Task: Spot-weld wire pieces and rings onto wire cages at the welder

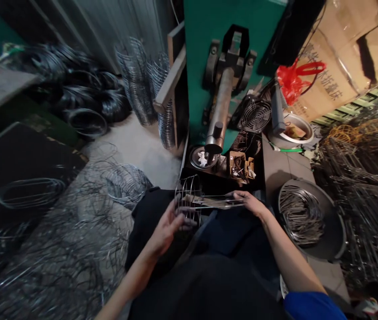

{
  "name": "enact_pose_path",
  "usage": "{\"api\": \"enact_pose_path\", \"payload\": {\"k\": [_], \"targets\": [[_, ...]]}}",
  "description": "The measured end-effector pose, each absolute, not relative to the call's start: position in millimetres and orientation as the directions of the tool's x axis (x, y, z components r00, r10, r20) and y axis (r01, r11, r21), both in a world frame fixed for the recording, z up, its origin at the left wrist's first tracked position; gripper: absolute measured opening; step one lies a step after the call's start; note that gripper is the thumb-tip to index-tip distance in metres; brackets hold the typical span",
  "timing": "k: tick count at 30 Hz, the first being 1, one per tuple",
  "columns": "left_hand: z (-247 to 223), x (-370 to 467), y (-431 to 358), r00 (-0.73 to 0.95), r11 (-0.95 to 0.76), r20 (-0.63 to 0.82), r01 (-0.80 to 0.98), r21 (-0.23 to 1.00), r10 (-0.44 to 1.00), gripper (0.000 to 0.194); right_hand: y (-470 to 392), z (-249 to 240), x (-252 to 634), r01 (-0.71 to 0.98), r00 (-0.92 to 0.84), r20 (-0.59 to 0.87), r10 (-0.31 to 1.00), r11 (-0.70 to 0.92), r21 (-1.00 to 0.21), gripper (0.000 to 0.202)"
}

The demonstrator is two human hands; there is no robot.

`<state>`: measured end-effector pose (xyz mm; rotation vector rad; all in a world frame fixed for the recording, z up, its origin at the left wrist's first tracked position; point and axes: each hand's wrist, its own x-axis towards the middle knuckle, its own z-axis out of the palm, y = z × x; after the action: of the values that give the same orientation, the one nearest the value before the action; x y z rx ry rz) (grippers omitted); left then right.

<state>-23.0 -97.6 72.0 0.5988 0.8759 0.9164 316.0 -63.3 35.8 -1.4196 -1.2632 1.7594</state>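
A wire frame [194, 200], made of a round ribbed end and long straight rods, lies across my lap below the green machine. My left hand [169, 222] grips the round wire end at its lower edge. My right hand [249, 202] holds the far end of the straight rods. Directly above the frame hangs the machine's grey cylindrical arm [220, 109], which ends over a round black plate [204, 158].
A round pan [329, 240] of bent wire pieces sits at my right. Stacked wire frames [365, 178] fill the far right. Loose wire rings [75, 249] cover the floor at left, with black coils [85, 98] behind. A small fan [255, 115] and red bag [291, 80] sit beside the machine.
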Motion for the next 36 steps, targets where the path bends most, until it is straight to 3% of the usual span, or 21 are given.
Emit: {"api": "enact_pose_path", "payload": {"k": [3,7,11,20,36], "targets": [[61.7,-20.6,-112.4,0.3,0.514,-0.426,-0.356,0.78,0.854,0.08,-65.2,30.0,316.8,0.126,-0.223,-0.435,0.872,-0.417,-0.9,0.058],[58.7,-22.2,-98.2,0.203,0.433,-0.383,-0.42,0.797,0.901,0.075,-59.0,52.3,320.5,0.239,-0.307,-0.221,0.925,-0.15,-0.959,0.041],[67.6,-15.6,-71.5,0.193,0.379,-0.327,-0.439,0.814,0.925,0.073,-46.4,90.2,324.2,0.26,-0.352,-0.157,0.923,-0.065,-0.963,0.037],[70.4,22.2,-51.1,0.1,0.264,-0.244,-0.382,0.886,0.965,0.082,-16.0,93.1,298.9,0.287,-0.041,0.035,0.999,0.045,-0.957,0.047],[82.8,34.0,-38.9,0.084,0.235,-0.22,-0.37,0.899,0.972,0.081,16.5,86.7,301.5,0.269,-0.058,-0.072,0.996,-0.054,-0.962,0.059]]}}
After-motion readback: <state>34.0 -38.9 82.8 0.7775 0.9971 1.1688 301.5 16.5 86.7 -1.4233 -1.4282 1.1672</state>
